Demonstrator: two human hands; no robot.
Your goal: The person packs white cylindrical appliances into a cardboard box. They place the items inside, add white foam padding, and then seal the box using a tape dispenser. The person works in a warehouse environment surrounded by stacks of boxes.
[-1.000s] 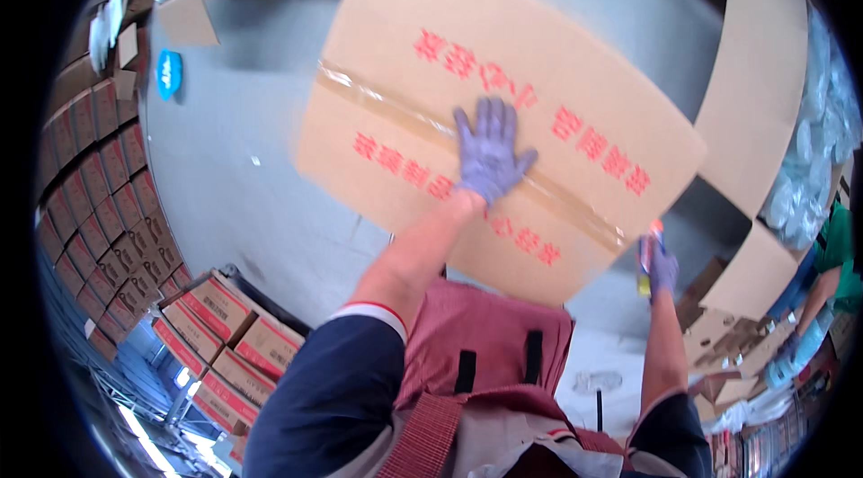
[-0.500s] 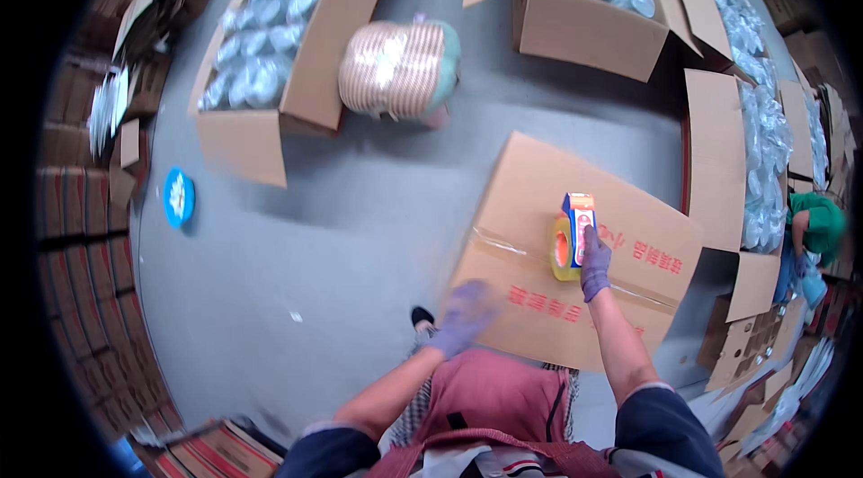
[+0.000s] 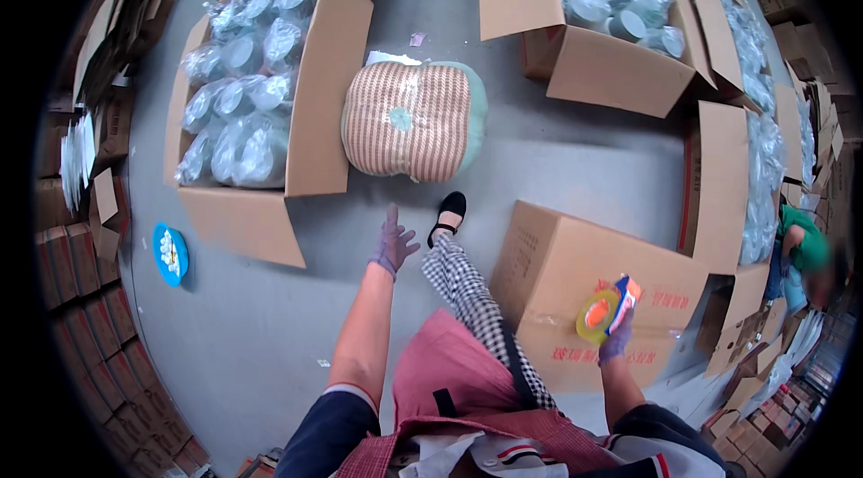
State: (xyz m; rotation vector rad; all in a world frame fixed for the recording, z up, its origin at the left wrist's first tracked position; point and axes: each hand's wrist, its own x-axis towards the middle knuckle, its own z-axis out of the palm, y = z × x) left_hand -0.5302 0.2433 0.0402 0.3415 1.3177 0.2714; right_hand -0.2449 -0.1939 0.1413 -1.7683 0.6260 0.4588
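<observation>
My left hand [image 3: 393, 244], in a purple glove, is raised with its fingers spread and holds nothing. It is nearest to the front flap of an open carton [image 3: 247, 224] and to a striped cushion stool [image 3: 404, 123] bound with clear tape. My right hand [image 3: 617, 343], gloved too, grips a tape dispenser [image 3: 623, 303] with a roll of yellowish tape [image 3: 595, 316] on it. Beneath the dispenser stands a closed brown carton [image 3: 548, 253] with red print, tape along its top. Whether the dispenser touches that carton, I cannot tell.
Open cartons [image 3: 620, 73] of plastic-wrapped glassware [image 3: 238, 91] stand at the far left, far right and along the right side. A blue bowl [image 3: 171, 255] with small pale pieces sits on the floor. My foot [image 3: 449, 213] is ahead. A person in green [image 3: 805, 244] bends at the right.
My left hand has moved forward and left from beside the closed carton. My right hand has drawn back with the dispenser. My foot has stepped forward, and the view has shifted.
</observation>
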